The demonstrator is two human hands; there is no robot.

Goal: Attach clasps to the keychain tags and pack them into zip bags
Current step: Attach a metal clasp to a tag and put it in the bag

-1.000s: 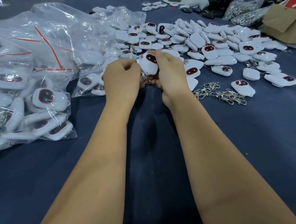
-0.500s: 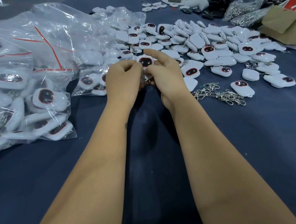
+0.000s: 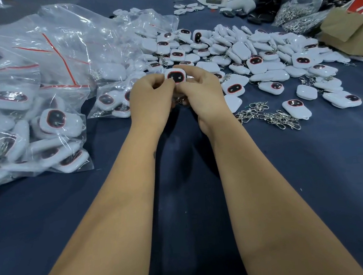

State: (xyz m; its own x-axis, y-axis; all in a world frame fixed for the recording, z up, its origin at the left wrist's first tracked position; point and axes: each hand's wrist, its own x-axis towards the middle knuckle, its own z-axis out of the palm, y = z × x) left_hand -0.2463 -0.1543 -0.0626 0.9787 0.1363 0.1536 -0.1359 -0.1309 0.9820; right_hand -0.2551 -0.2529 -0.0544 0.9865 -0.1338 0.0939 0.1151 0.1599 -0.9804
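Grip: your left hand (image 3: 151, 95) and right hand (image 3: 202, 90) both pinch one white tag (image 3: 175, 77), fingers curled round its edges.
Tag: you hold it up between both hands, above the blue cloth (image 3: 193, 192), its dark oval face with the red rim turned toward you.
Clasp: a bit of metal shows under your right fingers (image 3: 182, 101); whether it is hooked on, you cannot tell from here.
Loose clasps: a small silver heap (image 3: 268, 116) lies on the cloth near your right wrist.
Loose tags: a wide pile (image 3: 257, 57) spreads beyond and to the right of your hands.
Bags: filled zip bags (image 3: 26, 97) with red strips are stacked on your left, one smaller bag (image 3: 111, 100) just beside your left hand.
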